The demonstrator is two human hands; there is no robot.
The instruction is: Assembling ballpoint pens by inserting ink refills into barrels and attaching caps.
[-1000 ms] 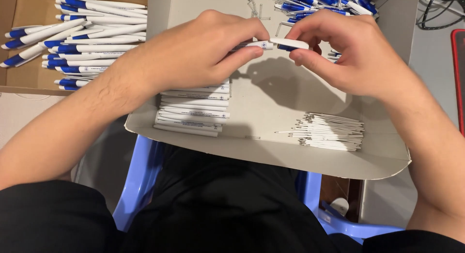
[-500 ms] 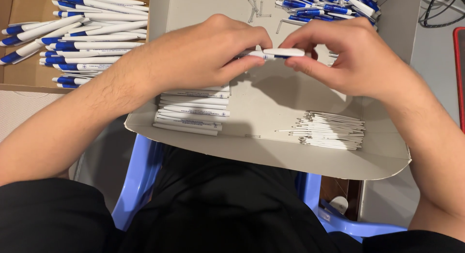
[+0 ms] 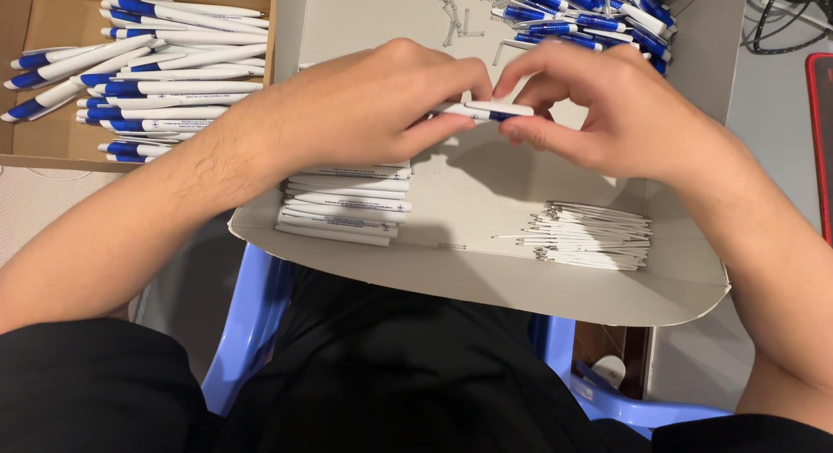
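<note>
Both hands, left hand [image 3: 364, 114] and right hand [image 3: 616, 114], pinched one white-and-blue pen [image 3: 482, 111] with closed fingers above the cardboard tray [image 3: 486, 284].

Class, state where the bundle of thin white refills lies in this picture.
In the head view, the thin white refills lie at the lower right of the grey cardboard tray, below the right hand and right of the white barrels.

Place: a small hand-assembly workstation for ballpoint pens.
Landmark: an open grey cardboard tray [image 3: 486, 284] resting over a pale blue plastic stool [image 3: 252, 318].
Inside the tray: a stack of white plastic pen barrels [image 3: 343, 206], a bundle of thin white ink refills [image 3: 590, 236], and small metal springs [image 3: 455, 15].
Left of the tray: a brown cardboard box [image 3: 22, 36] filled with finished white-and-blue pens [image 3: 147, 75].
Right of the tray: black cables [image 3: 790, 15].
</note>
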